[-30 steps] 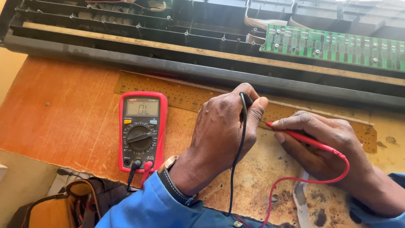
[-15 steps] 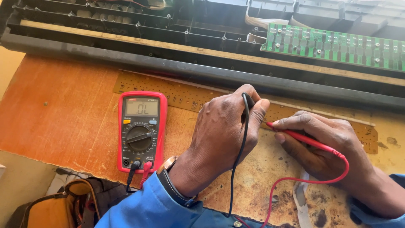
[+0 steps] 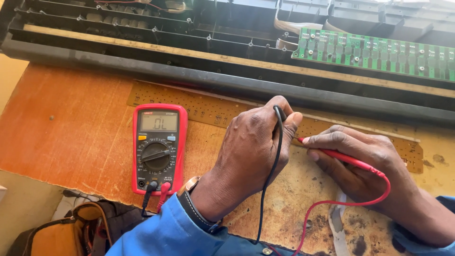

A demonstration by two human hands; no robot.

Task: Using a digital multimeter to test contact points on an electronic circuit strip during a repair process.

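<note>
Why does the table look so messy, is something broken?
The wooden table is worn: dark burnt-looking stains near the right hand, and a ragged, chipped front edge left of the multimeter. Behind the left hand, the long black casing lies opened, its green circuit board bare.

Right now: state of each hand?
Left hand: closed, holding the black probe.
Right hand: closed, holding the red probe.

One multimeter [image 3: 159, 148], two probes [image 3: 279, 114], two circuit boards [image 3: 379, 52]

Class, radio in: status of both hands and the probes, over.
Left hand pinching black probe. Right hand holding red probe. Both tips on long tan perforated circuit strip. Nothing blocking.
</note>
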